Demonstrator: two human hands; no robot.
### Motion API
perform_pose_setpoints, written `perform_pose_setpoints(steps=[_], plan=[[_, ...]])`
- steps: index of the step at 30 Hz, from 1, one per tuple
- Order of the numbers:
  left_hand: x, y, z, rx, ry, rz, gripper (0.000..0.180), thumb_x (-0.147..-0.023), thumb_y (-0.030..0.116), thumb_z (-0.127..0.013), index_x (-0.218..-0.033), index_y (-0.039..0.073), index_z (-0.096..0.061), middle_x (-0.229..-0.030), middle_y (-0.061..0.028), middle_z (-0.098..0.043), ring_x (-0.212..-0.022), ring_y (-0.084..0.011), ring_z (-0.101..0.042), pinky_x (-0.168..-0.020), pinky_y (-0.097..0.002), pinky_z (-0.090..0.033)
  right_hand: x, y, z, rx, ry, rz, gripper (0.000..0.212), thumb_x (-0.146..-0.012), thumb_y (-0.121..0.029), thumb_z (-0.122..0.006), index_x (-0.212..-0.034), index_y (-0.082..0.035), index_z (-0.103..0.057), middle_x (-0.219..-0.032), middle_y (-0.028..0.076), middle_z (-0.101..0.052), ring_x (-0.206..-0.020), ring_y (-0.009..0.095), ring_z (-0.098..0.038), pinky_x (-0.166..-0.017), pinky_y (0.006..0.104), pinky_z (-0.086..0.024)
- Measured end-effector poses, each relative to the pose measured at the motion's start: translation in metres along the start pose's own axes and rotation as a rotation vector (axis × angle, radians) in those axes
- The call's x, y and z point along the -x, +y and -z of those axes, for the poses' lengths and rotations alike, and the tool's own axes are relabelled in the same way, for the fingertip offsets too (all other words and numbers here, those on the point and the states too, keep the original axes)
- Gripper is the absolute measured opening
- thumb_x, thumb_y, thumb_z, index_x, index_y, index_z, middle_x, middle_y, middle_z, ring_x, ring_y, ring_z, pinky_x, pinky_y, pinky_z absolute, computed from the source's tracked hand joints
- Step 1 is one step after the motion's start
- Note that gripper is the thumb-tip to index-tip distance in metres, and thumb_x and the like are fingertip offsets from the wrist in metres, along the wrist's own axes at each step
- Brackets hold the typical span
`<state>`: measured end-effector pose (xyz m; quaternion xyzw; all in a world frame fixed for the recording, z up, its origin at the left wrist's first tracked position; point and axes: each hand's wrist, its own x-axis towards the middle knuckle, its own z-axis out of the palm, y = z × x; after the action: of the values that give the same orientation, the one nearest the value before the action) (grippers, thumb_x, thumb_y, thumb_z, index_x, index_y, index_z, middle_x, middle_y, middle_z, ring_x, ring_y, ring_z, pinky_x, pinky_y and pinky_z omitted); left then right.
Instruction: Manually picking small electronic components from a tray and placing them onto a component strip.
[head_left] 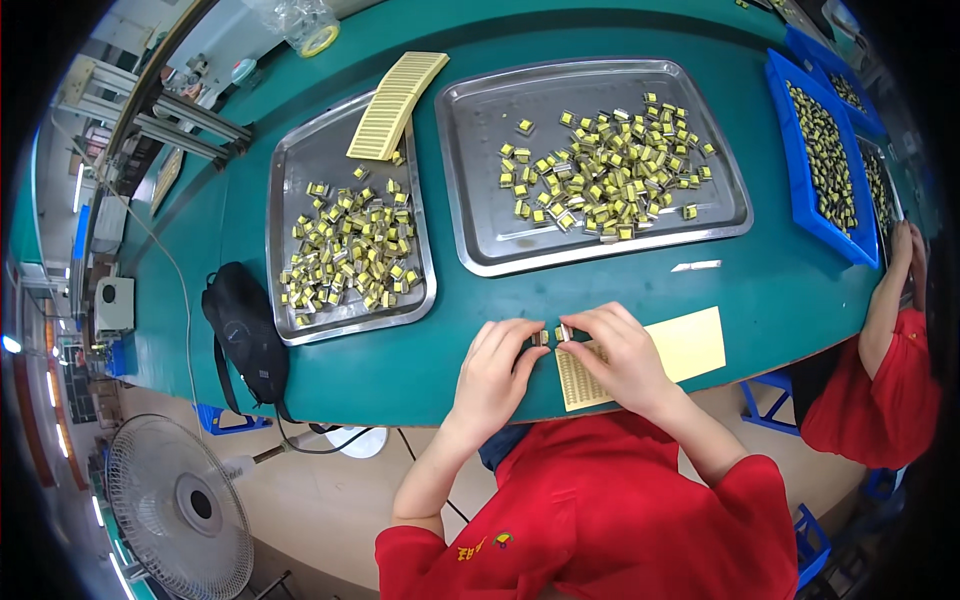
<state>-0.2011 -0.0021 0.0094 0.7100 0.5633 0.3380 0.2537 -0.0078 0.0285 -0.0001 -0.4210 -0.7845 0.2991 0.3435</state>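
My left hand (492, 368) pinches a small yellow-taped transformer (540, 338) between thumb and fingertips. A second such transformer (562, 333) is pinched in my right hand (618, 352), a short gap from the first. Both hands are close together above the green table, near its front edge. Beneath my right hand lies a yellow sheet of labels (690, 345), and that hand covers part of it. Rows of small strips show on the sheet's left part; its right part is plain.
Two metal trays (500, 262) (350, 331) hold many loose transformers. A yellow label sheet (400, 105) rests across the left tray. Beyond are a small white-handled blade (697, 266), a black bag (245, 335), a blue bin (800, 190), a fan (180, 500) and a co-worker's arm (885, 310).
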Motion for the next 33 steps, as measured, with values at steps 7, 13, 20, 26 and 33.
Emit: perform_pose_setpoints(steps=[7,13,20,26,33], plan=[[-0.002,0.009,0.002,-0.164,-0.043,-0.112,0.028,-0.084,0.004,-0.068,-0.111,0.002,-0.061,-0.103,-0.0104,-0.061,-0.093,-0.0288,-0.059,-0.083,-0.0391,-0.048,-0.001,0.000,-0.005,0.146,-0.014,0.084,0.031,-0.078,-0.012,-0.076,-0.105,-0.004,-0.065,-0.102,0.009,-0.063,-0.092,0.027,-0.060,-0.079,0.0371,-0.052],[0.000,0.010,0.001,-0.162,-0.051,-0.110,0.028,-0.084,0.001,-0.066,-0.111,0.001,-0.060,-0.103,-0.0116,-0.059,-0.092,-0.0294,-0.059,-0.081,-0.0392,-0.049,-0.001,0.000,-0.006,0.159,0.001,0.117,0.031,-0.077,-0.009,-0.075,-0.105,-0.003,-0.063,-0.100,0.009,-0.062,-0.092,0.028,-0.060,-0.079,0.0377,-0.051],[0.002,0.010,-0.003,-0.136,-0.037,-0.089,0.027,-0.084,0.000,-0.066,-0.111,0.000,-0.060,-0.102,-0.0127,-0.058,-0.091,-0.0306,-0.059,-0.081,-0.0400,-0.049,-0.004,-0.001,-0.001,0.166,-0.053,0.150,0.031,-0.077,-0.007,-0.073,-0.105,-0.002,-0.062,-0.100,0.010,-0.062,-0.092,0.028,-0.060,-0.079,0.0383,-0.051],[0.001,0.010,-0.002,-0.175,-0.035,-0.095,0.029,-0.084,0.001,-0.066,-0.112,0.001,-0.059,-0.103,-0.0130,-0.058,-0.093,-0.0315,-0.058,-0.081,-0.0408,-0.049,-0.005,-0.001,-0.002,0.155,-0.086,0.149,0.031,-0.077,-0.007,-0.072,-0.106,-0.001,-0.061,-0.099,0.011,-0.061,-0.094,0.029,-0.059,-0.080,0.0383,-0.051],[-0.014,0.022,0.022,-0.115,-0.197,-0.044,0.031,-0.086,0.007,-0.068,-0.115,0.003,-0.059,-0.109,-0.0136,-0.057,-0.098,-0.0325,-0.060,-0.084,-0.0402,-0.050,-0.015,-0.005,0.017,0.078,-0.130,0.074,0.032,-0.080,-0.010,-0.072,-0.110,-0.003,-0.062,-0.100,0.012,-0.061,-0.095,0.031,-0.059,-0.082,0.0390,-0.051]])
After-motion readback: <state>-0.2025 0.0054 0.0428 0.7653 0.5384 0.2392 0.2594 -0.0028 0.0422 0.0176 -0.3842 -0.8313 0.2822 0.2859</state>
